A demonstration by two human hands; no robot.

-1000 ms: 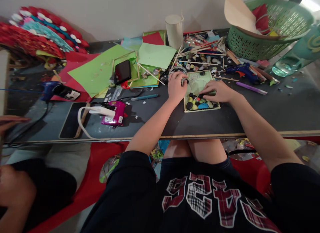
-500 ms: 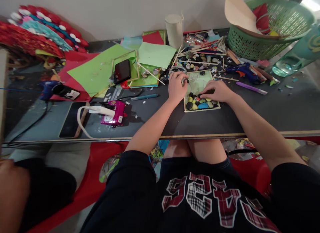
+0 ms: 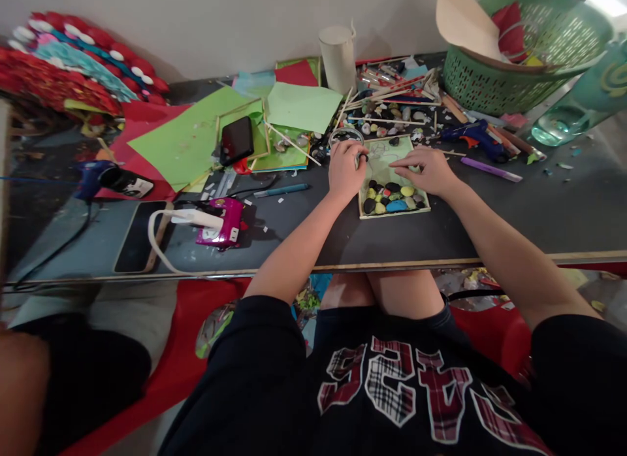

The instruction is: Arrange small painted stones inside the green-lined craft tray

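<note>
Framed panel (image 3: 379,170): lying near the bench's (image 3: 401,245) front edge, pebbles (image 3: 393,196) crowding its own near edge.
Left hand (image 3: 347,171): at the panel's left edge, fingers curled by a dark piece (image 3: 363,158) — clamped or not, we can't tell.
Right hand (image 3: 427,172): over the panel's right edge, thumb and fingers apart.
Pebble packing: we'd do best nesting each one snugly, pressed flat — panel steadied.

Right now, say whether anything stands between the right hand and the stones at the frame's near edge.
Nothing visible: only green backing shows between the right hand and those stones. The left hand is by the frame's left edge.
</note>
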